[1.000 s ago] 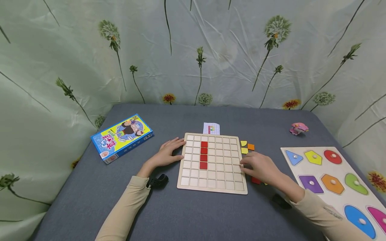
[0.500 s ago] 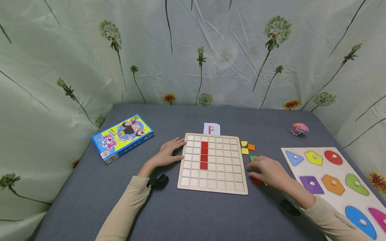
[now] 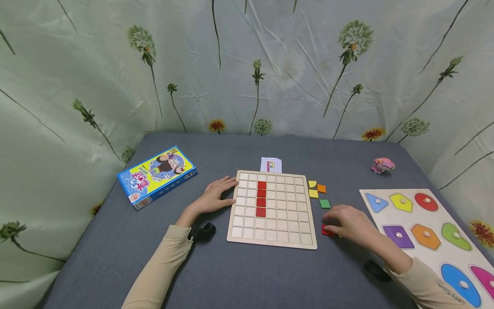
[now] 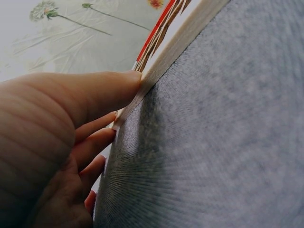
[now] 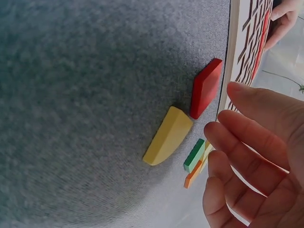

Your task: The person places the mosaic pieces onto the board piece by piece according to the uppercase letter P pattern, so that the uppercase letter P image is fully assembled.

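A square wooden grid board (image 3: 285,224) lies mid-table, with a column of red square tiles (image 3: 261,202) set in it. My left hand (image 3: 214,195) rests along the board's left edge, its thumb and fingertips touching the side. My right hand (image 3: 352,222) is to the right of the board with nothing between its fingers. Its fingertips hover close by a loose red tile (image 5: 207,89). Beside that tile lies a yellow tile with one curved side (image 5: 168,136), mostly hidden under the hand in the head view. A green square tile (image 3: 324,204) lies just beyond the hand.
Yellow tiles (image 3: 313,194) and an orange tile (image 3: 321,188) lie off the board's upper right side. A pattern card (image 3: 271,164) sits behind the board. There is a blue game box (image 3: 156,177) at left, a shape puzzle board (image 3: 370,221) at right and a pink toy (image 3: 383,165).
My right hand has moved from the board's right edge away to the right and toward the loose red tile, uncovering the green tile. My left hand has stayed put.
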The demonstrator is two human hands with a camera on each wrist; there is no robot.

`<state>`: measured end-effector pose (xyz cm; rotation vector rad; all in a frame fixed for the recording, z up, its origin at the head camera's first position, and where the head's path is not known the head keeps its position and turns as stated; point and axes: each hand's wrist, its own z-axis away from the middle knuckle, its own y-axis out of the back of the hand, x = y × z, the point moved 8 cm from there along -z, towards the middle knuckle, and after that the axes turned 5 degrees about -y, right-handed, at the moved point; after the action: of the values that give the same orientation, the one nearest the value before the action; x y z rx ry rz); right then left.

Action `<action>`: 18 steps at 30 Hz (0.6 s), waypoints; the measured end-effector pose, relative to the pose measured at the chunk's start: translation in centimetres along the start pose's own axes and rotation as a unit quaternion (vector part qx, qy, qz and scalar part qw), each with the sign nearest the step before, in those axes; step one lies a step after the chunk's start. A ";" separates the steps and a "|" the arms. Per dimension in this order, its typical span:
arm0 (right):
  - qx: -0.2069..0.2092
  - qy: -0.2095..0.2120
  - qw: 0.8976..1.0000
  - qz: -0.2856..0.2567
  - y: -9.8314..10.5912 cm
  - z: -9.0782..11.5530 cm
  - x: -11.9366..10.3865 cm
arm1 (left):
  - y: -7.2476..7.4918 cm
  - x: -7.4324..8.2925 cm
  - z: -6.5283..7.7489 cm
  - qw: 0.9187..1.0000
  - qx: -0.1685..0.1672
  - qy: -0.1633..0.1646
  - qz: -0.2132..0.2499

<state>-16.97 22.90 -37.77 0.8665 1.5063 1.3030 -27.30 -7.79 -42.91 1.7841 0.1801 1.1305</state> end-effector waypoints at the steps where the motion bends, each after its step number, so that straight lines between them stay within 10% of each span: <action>1: 0.000 0.001 1.000 -0.001 0.0 0.1 0.0 | 0.0 0.1 0.0 1.000 0.000 0.000 0.001; 18: -0.011 -0.013 1.000 0.007 -0.6 0.6 -0.1 | 0.0 -0.1 0.0 1.000 -0.002 0.003 0.007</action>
<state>-16.31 22.93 -38.40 0.8777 1.4660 1.3102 -27.36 -7.86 -42.94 1.7811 0.1691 1.1469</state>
